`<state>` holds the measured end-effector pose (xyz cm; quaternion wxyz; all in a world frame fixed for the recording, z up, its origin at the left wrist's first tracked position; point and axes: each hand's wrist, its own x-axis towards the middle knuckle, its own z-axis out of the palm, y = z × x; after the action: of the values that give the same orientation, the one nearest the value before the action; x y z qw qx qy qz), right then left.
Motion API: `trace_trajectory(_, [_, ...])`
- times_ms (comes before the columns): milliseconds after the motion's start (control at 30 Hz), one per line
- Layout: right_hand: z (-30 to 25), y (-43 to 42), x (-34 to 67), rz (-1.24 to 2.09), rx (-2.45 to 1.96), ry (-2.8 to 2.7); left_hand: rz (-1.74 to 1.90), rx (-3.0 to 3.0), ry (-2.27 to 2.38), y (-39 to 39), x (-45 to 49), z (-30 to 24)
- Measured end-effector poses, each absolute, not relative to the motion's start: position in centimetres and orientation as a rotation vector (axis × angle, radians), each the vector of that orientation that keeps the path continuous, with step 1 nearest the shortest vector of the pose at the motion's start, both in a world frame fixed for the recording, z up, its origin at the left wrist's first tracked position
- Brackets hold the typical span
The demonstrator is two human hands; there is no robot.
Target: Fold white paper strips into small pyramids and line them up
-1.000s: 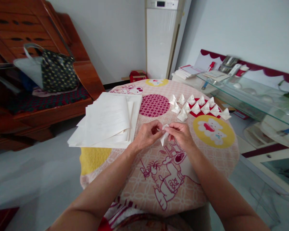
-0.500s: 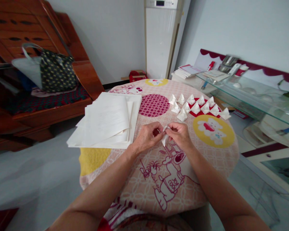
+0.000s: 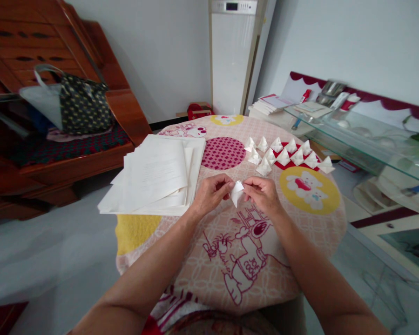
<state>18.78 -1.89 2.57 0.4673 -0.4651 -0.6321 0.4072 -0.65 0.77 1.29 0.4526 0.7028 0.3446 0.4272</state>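
A small white folded-paper piece [image 3: 236, 193] lies between the bare left hand [image 3: 212, 192] and bare right hand [image 3: 264, 193], over the pink patterned fabric tablecloth [image 3: 275, 291]; whether they touch is hard to tell. Its long axis runs toward the wearer, narrow tip nearest the body. The 2 hands' fingers pinch opposite side edges, so neither hand is nearer.

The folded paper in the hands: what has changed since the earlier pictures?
The folded paper now shows a broader face, its lower tip slightly higher. The left hand eased left; it and the right hand keep hold. The paper stack and folded pieces stayed put.
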Motion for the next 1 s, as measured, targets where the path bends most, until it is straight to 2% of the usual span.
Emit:
trace_trajectory(200, [2.4,-1.5,19.4,1.17,-1.14,-1.606,1.096,1.663,0.886,1.0,-0.7,1.3])
trace_trajectory(400, [1.4,-1.0,19.8,1.309,-1.147,-1.562,0.775,1.722,0.767,1.8,-1.5,0.5])
trace_trajectory(700, [0.7,-0.7,20.9,1.599,-1.254,-1.724,0.572,1.848,0.808,2.3,-1.7,-0.5])
trace_trajectory(1000, [-0.1,-0.6,21.1,1.418,-1.474,-1.711,0.509,1.87,0.961,2.5,-1.9,-0.4])
